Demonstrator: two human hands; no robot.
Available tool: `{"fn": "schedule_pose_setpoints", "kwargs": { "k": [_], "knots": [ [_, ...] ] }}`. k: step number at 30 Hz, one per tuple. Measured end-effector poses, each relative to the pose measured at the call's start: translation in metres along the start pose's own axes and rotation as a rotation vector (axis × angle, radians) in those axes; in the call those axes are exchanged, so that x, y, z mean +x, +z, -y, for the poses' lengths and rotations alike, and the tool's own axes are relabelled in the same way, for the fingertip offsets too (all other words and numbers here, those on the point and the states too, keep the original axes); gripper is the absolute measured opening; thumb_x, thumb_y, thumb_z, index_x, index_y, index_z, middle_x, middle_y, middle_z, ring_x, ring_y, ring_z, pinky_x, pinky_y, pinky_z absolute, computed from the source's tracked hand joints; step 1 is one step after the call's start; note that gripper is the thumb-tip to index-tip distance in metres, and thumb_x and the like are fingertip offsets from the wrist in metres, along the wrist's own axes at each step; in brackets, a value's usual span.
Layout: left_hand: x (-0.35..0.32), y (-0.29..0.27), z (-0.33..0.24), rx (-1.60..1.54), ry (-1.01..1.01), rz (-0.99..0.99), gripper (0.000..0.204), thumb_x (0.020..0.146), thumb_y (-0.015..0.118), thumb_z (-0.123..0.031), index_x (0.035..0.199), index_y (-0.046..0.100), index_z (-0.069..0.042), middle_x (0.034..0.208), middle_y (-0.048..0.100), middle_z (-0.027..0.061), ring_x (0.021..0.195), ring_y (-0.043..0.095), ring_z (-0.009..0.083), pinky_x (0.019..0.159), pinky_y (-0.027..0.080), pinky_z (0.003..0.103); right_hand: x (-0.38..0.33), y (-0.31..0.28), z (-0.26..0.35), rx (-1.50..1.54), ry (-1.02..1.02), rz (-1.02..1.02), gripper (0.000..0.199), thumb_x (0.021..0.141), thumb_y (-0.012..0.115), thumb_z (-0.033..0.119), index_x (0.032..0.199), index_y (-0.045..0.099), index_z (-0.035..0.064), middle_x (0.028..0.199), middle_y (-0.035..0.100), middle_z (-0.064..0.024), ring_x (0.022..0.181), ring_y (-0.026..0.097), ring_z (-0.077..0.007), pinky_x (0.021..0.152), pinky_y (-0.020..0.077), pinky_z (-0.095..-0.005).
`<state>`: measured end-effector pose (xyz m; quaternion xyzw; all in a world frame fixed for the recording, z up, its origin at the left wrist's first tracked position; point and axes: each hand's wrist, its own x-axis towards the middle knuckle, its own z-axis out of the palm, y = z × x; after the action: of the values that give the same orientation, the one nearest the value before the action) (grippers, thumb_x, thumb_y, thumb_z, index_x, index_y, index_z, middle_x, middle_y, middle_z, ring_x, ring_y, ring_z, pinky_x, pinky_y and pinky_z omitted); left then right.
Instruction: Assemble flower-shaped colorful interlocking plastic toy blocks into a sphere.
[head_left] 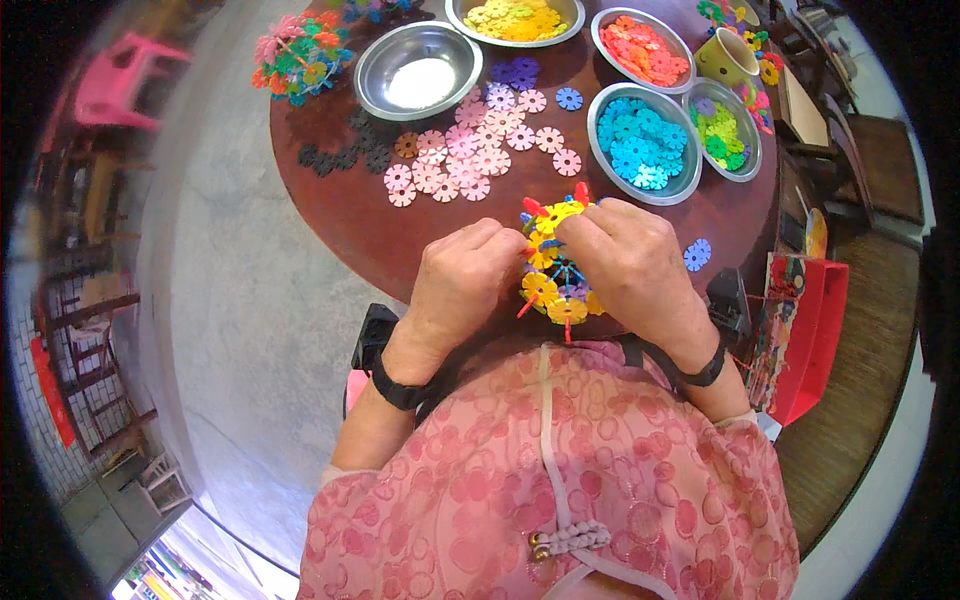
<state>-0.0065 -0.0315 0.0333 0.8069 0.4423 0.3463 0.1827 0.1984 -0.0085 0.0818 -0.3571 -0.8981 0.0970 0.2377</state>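
Both hands curled tight: left hand (462, 278), right hand (628, 262) gripping multicoloured snowflake-disc ball (556, 268) between them.

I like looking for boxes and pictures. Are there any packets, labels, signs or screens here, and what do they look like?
Red box: right of the round table, beside the person's right arm; open, boxy, plain red inside.
Printed side of that box: facing the table; a tall panel with a busy, many-coloured picture.
No screens or signs show clearly.
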Motion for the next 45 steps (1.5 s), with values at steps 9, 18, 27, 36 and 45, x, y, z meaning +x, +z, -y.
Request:
{"fn": "schedule_pose_setpoints", "kwargs": {
  "k": [9,18,27,36,45],
  "knots": [
    [-0.002,-0.009,-0.001,-0.034,-0.124,0.034,0.015,0.078,0.068,0.005,0.091,0.067,-0.002,0.082,0.065,0.0117,0.074,0.065,0.0267,0.065,0.052,0.033,-0.008,-0.031,-0.016,0.058,0.099,-0.252,0.02,0.077,0.07,0.004,0.096,0.064,0.005,0.089,0.066,-0.0114,0.082,0.066,-0.029,0.069,0.0532,-0.0372],
    [-0.008,-0.018,0.001,-0.035,-0.152,-0.002,0.014,0.081,0.07,0.003,0.093,0.067,-0.003,0.084,0.065,0.0106,0.073,0.065,0.0262,0.065,0.052,0.033,-0.103,-0.054,-0.07,0.04,0.509,-0.127,0.012,0.084,0.065,0.003,0.096,0.064,0.0029,0.089,0.065,-0.0143,0.084,0.066,-0.0335,0.072,0.052,-0.0386],
    [-0.02,-0.031,0.005,-0.124,-0.377,-0.048,0.008,0.088,0.064,0.005,0.095,0.064,0.002,0.085,0.064,0.0031,0.079,0.06,0.0091,0.071,0.049,0.023,-0.096,0.024,-0.052,0.088,0.498,-0.044,0.027,0.081,0.07,0.009,0.106,0.061,0.0065,0.096,0.056,-0.0154,0.087,0.062,-0.0384,0.074,0.0518,-0.0462],
    [-0.017,-0.044,-0.004,-0.087,-0.432,0.072,0.015,0.084,0.067,0.002,0.098,0.064,0.002,0.09,0.066,0.0064,0.08,0.063,0.0128,0.073,0.05,0.026,-0.087,0.036,-0.061,0.098,0.616,0.013,0.029,0.077,0.073,0.008,0.097,0.054,0.0031,0.099,0.057,-0.0167,0.093,0.061,-0.0404,0.076,0.049,-0.0487],
    [0.012,-0.039,0.015,-0.16,-0.267,-0.139,0.022,0.091,0.056,0.006,0.109,0.067,-0.001,0.103,0.068,0.0079,0.093,0.064,0.0148,0.082,0.049,0.027,-0.058,-0.004,-0.03,0.322,0.542,-0.26,0.017,0.08,0.07,0.002,0.096,0.064,-0.0003,0.084,0.064,-0.0144,0.077,0.065,-0.027,0.069,0.0508,-0.0357]
  ]
}}
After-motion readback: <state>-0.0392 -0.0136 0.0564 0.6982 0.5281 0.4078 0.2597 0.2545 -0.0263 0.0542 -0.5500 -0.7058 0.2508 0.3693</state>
